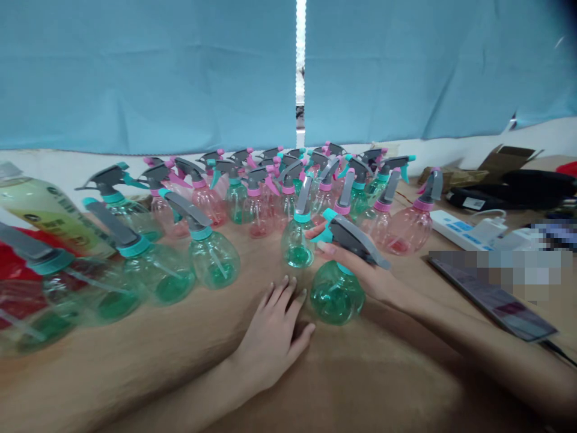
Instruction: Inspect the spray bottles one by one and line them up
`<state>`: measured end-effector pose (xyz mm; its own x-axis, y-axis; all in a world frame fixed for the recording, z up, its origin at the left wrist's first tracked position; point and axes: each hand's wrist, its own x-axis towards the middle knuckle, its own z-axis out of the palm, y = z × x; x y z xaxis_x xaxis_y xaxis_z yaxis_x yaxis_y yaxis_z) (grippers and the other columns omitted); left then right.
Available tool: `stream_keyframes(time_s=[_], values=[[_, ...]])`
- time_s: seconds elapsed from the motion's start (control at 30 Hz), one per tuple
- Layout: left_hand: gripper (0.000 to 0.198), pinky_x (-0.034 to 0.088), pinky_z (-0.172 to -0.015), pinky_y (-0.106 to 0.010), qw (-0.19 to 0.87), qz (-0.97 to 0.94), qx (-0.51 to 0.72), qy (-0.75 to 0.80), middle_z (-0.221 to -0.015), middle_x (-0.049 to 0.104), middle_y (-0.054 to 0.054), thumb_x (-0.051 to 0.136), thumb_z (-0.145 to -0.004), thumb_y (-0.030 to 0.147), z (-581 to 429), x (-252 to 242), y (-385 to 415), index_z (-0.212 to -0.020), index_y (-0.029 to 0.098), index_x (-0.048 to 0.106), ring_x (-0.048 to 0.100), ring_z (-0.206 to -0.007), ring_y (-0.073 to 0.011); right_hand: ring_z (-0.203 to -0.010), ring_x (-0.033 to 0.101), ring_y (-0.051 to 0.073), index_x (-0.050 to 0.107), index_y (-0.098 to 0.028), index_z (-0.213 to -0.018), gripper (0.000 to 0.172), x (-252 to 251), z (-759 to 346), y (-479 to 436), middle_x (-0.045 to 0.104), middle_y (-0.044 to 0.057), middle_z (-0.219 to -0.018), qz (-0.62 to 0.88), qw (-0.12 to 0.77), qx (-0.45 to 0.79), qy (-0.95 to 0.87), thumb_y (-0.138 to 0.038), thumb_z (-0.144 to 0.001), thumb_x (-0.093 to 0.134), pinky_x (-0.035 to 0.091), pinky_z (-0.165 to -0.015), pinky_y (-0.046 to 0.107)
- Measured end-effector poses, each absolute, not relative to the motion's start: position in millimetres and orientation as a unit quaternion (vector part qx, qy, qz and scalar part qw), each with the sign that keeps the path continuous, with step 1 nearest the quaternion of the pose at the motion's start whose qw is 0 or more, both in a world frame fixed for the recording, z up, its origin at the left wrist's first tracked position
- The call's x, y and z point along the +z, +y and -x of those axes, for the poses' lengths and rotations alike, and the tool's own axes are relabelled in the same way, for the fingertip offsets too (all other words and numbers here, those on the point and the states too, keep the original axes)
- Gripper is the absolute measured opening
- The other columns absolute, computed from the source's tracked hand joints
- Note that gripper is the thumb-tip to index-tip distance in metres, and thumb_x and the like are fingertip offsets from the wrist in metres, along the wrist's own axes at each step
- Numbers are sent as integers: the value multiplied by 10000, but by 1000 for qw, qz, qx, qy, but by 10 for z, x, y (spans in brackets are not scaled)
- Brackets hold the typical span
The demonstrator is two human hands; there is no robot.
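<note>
My right hand [356, 264] is closed round the neck and trigger of a green spray bottle [337, 297] with a grey and teal head; its base is at the tabletop. Palm down on the brown table [360, 379], my left hand [277, 328] lies with its fingers spread, holding nothing, just left of that bottle. Another green spray bottle [298, 243] stands right behind, close to my right fingertips. To the left, a row of green bottles [214, 258] stands on the table.
Several pink and green spray bottles [259, 210] crowd the back. At right are a pink bottle [409, 228], a power strip [460, 230], a phone [496, 294] and an open cardboard box [507, 159]. A large yellowish bottle [49, 210] leans at left. Blue cloth [157, 72] hangs behind.
</note>
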<state>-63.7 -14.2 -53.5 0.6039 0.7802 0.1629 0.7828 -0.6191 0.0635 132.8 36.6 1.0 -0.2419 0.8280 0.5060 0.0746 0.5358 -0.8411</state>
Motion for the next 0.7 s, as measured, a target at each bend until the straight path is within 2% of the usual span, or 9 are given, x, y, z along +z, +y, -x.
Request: stream_keyframes(time_s=[0.33,0.53,0.7], values=[[480,379,-1048,-553,8,896,-84,-436,-1424,456,-195,481,-929,392,630,-542,-135,-1302,91,500,394,-1335,-339,-745,544,163,608,-266,-956,193,13,-1321,375,605,-4,-847,342,525,349,-697,-436,-864,594,443,-704,323],[503,367,-1057,-554,5,896,-86,-437,-1432,444,-198,472,-932,406,644,-551,-129,-1322,88,484,377,-1347,-336,-630,523,146,613,-241,-816,248,22,-1337,359,560,-18,-685,364,520,338,-695,-483,-858,579,424,-581,287],[511,376,-1050,-552,9,895,-82,-439,-1436,437,-205,464,-934,412,648,-552,-133,-1326,84,482,385,-1342,-342,-576,488,132,590,-234,-744,288,78,-1354,332,526,-30,-635,373,505,332,-704,-496,-863,568,389,-533,278]])
